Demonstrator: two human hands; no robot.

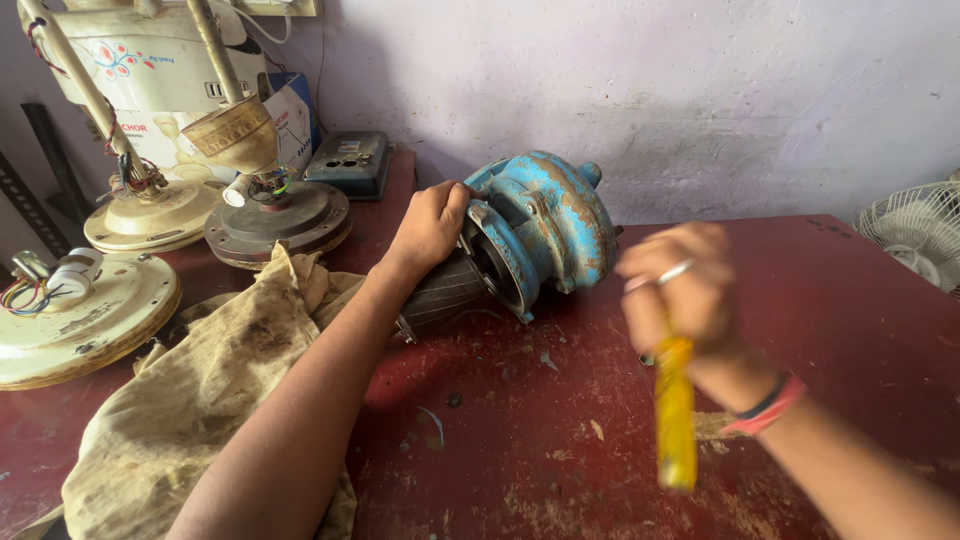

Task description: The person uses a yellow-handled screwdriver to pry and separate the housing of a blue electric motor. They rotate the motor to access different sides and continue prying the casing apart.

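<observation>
Head view: both hands at a rusty blue cast-metal pump motor [540,235] lying on its side on the worn red counter [840,300].

Left hand [430,225] was closed over the pump's top edge where blue housing met the dark ribbed body. Right hand [680,290], motion-blurred, gripped a yellow-handled tool [676,425], handle pointing down, just right of the pump. A stained tan cloth [190,400] lay under the left forearm; cream ceiling-fan motors [80,315] sat far left.

Scuffed dark-red table [820,300] is set against a rough, pale lilac plastered wall [700,90]. Even daylight is cast across both. A white fan grille [915,230] is seen at right edge.
</observation>
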